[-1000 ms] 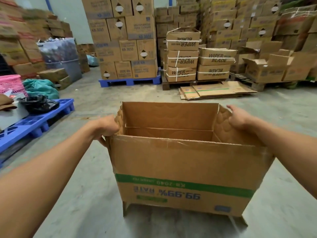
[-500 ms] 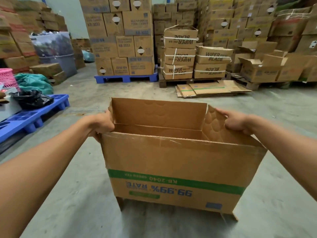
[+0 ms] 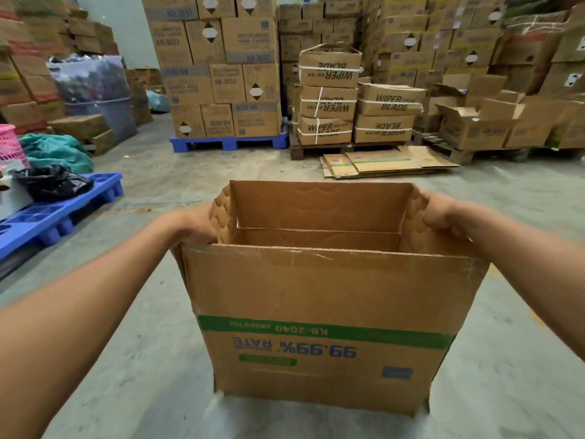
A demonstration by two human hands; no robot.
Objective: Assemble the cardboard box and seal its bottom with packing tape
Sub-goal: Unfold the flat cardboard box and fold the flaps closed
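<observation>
A brown cardboard box (image 3: 319, 299) stands upside down on the concrete floor in front of me, its green stripe and blue print inverted. All its upper flaps stand upright and the inside is open. My left hand (image 3: 193, 226) grips the left side flap from outside. My right hand (image 3: 440, 213) holds the right side flap near its top edge. No packing tape is in view.
Flattened cartons (image 3: 386, 163) lie on the floor behind the box. Stacked boxes on a blue pallet (image 3: 228, 142) and a wooden pallet (image 3: 316, 150) fill the back. Another blue pallet (image 3: 60, 210) with a black bag (image 3: 53, 182) sits at left.
The box has squared up from a skewed shape. Both side flaps have been pulled more upright by my hands. My view has shifted slightly.
</observation>
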